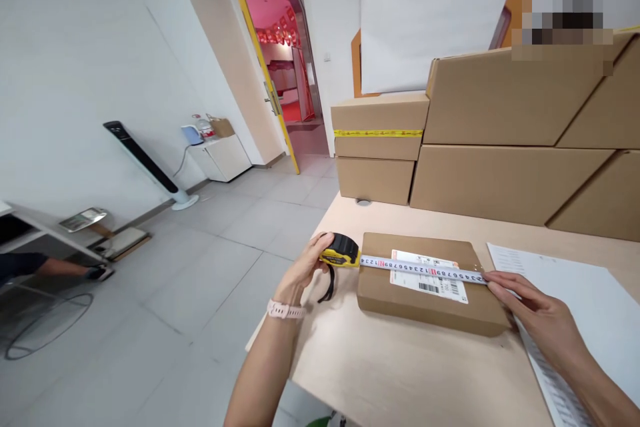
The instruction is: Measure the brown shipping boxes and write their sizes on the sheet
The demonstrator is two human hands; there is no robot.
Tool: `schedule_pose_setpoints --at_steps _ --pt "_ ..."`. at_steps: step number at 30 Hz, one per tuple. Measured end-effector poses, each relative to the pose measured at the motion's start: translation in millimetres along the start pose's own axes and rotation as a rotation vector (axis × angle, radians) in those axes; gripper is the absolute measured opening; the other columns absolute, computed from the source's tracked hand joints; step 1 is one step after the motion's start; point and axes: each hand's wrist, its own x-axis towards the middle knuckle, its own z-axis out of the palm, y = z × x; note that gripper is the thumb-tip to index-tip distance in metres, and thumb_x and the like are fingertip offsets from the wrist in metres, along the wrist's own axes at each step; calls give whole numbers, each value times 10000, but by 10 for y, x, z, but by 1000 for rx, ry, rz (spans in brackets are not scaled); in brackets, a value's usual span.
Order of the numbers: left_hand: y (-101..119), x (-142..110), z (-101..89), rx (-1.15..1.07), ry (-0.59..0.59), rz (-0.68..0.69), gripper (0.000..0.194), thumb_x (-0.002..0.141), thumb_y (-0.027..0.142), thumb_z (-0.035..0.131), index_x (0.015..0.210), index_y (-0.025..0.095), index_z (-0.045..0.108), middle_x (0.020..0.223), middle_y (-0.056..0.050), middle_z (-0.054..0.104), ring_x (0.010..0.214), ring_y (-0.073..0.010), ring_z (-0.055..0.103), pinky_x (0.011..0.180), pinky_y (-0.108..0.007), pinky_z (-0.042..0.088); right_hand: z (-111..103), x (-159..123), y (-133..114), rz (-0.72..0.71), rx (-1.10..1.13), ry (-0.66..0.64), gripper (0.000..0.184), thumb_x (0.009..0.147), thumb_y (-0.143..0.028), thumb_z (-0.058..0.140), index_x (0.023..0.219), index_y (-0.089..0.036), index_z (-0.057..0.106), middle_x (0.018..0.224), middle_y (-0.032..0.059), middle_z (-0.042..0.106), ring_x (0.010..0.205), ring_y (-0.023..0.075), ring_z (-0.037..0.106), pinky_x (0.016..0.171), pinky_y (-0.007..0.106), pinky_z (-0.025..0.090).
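Note:
A flat brown cardboard box (380, 293) with a white shipping label (429, 288) on top lies on the pale wooden table. My left hand (309, 265) is closed around a yellow and black tape measure (340, 250) at the box's left edge, its black wrist strap dangling. The white blade is pulled out across the top of the box and over the label. At the box's right edge, my right hand (530, 307) pinches the blade's end between thumb and fingers.
Stacked cardboard boxes (510, 183) line the table's back. Paper sheets (580, 320) lie at the right. Beyond the table's left edge (270, 327) are the tiled floor, a tower fan (145, 160), a platform scale (120, 240) and an open door (265, 73). Another person's arm (30, 264) shows far left.

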Motion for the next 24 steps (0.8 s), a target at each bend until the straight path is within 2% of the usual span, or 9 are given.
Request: schedule_pose_setpoints --at_steps 6,15,20,24 --pt "5 -30 4 -2 21 11 511 643 662 730 731 182 579 605 35 558 474 -78 475 385 -191 317 7 5 22 21 -21 -10 355 699 -591 688 844 -288 803 1135 13 700 1111 264 601 874 280 489" --pt "-31 -37 10 13 -2 23 489 678 654 712 728 190 568 621 28 548 496 -87 491 394 -196 331 71 25 -95 107 70 57 354 619 -591 737 750 -264 780 1116 16 722 1131 297 591 1009 350 422" --pt "-33 -39 7 18 -2 26 491 686 655 706 745 183 585 648 19 553 516 -90 502 387 -188 337 70 -6 -159 228 81 133 417 557 -570 785 862 -285 789 1129 7 740 1155 310 598 1008 373 446" --pt "-30 -43 10 22 2 24 495 692 658 699 750 180 584 652 18 549 520 -88 497 386 -181 340 82 -18 -194 238 81 153 427 552 -559 783 888 -297 794 1142 -15 743 1192 297 587 1028 348 448"
